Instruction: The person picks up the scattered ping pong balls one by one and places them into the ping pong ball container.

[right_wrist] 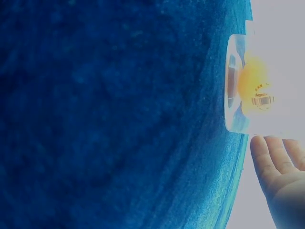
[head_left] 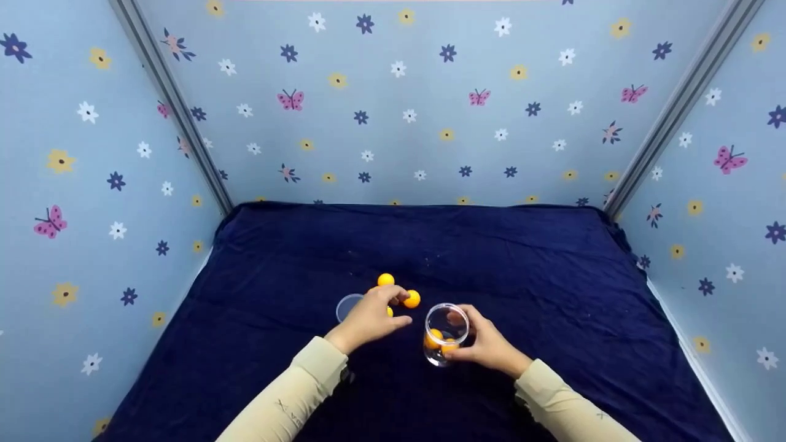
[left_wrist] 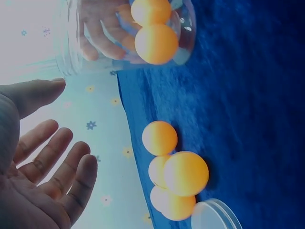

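Loose balls (head_left: pixel 386 280) lay on the cloth (head_left: pixel 522 258), a lid (head_left: pixel 349 307) just to their left; to their right and nearer the front was the jar (head_left: pixel 442 325), with more balls (head_left: pixel 433 339) inside.

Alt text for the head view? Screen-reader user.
A person's right hand holds a clear, open jar with two orange balls visible inside. The empty left hand hovers by loose orange balls and a translucent lid on dark blue cloth, flower-patterned walls behind.
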A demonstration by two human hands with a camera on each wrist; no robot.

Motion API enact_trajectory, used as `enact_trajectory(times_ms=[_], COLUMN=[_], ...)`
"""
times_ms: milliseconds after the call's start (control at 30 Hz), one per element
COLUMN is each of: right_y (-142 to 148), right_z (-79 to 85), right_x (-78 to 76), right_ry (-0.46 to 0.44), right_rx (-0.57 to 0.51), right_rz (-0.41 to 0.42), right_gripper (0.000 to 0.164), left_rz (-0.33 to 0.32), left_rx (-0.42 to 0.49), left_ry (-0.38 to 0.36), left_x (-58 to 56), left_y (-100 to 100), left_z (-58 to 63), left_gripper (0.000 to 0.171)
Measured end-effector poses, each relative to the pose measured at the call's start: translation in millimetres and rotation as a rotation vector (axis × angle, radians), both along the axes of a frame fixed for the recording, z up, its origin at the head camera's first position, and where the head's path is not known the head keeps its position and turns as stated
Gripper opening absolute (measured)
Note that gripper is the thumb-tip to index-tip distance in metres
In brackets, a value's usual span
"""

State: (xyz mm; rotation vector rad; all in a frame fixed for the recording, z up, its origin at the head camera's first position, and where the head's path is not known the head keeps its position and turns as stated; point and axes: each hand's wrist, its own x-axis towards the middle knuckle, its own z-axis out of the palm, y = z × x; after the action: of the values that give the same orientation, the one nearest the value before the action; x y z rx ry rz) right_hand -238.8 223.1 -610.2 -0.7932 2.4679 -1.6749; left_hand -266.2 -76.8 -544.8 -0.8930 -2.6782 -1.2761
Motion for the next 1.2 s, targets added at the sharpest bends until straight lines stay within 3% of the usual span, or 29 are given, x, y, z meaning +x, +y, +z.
enact_trajectory(times_ms=[233, 733, 1200], right_y=[0, 0, -1], right_z=[-0.6, -0.3, -0.7], right_x=[-0.5, 0.3, 0.2], right_ry=[-0.004, -0.003, -0.008], right_rx=[-0.001, 0.006, 0.004], right_rz=[0.0, -0.005, -0.007], right_gripper=[0.085, 0.085, 0.087], left_rz=[0.03, 0.122, 0.175], left_rx=[0.011, -0.125, -0.253], left_ry=[-0.019, 0.018, 0.03], left_x=[-3.4, -11.1, -15.1], left_y=[-11, -22, -23], left_z=[-10.8, -35.6, -48.0], left_gripper=[0.038, 0.046, 0.041])
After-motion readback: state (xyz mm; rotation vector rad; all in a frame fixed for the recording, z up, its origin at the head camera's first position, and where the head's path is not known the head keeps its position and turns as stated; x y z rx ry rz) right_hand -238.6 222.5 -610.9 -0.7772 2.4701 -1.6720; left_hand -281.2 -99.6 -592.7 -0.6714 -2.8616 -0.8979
